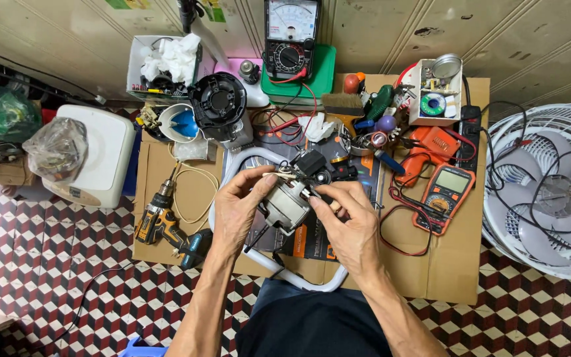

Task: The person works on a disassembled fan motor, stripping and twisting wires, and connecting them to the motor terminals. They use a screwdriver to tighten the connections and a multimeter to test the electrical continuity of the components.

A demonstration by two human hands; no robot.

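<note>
**A:** You hold the motor [287, 201] up between both hands, above the cardboard [444, 264] spread on the tiled floor [67, 277]. Your left hand [242, 208] has its grip closed round the motor's left side, thumb on top, likely to keep it steady.

**B:** And your right hand [348, 221]?

**A:** Its fingers pinch shut at the motor's right edge, where a thin metal part shows; what that part is, I cannot tell. A black block [312, 162] with wires sits at the motor's top, turned away from you.

**B:** The tools?

**A:** Laid close, probably for reach: an orange meter [445, 195] with red leads just right of your hands, a drill [163, 221] to the left, an analogue meter [291, 36] propped against the wall. A white fan [550, 192] lies at the far right, well apart.
</note>
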